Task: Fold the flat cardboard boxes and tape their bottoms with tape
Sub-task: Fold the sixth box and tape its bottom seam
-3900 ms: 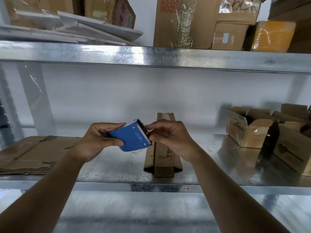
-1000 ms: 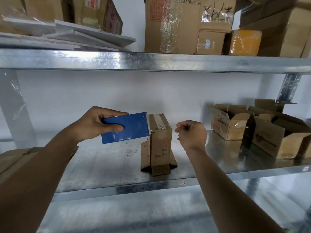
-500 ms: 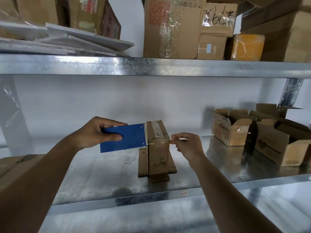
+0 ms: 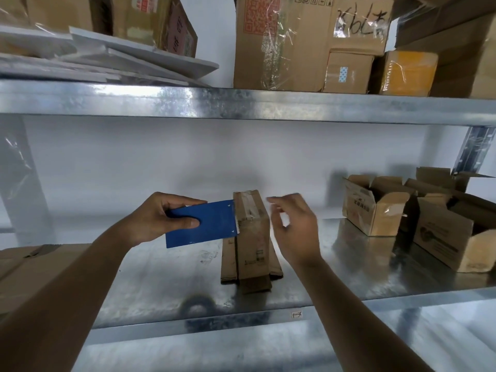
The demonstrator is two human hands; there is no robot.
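On the metal shelf (image 4: pixel 161 280) a small cardboard box (image 4: pixel 252 237) stands with its taped bottom (image 4: pixel 248 204) up and its loose flaps splayed on the shelf beneath it. The left hand (image 4: pixel 158 218) grips a blue tape dispenser (image 4: pixel 206 224), thumb across its near face, the toothed edge touching the box's left upper side. The right hand (image 4: pixel 292 226) hovers just right of the box, fingers loosely spread and holding nothing (it is motion-blurred). To the right stand open folded boxes (image 4: pixel 375 208); what they contain cannot be made out. A stack of flat cardboard (image 4: pixel 32 261) lies at the left end. Bare shelf shows between that stack and the box, and in front up to the shelf's front lip (image 4: pixel 241 320). The upper shelf (image 4: pixel 268 103) carries larger cartons (image 4: pixel 281 41) and white boards (image 4: pixel 107 60).
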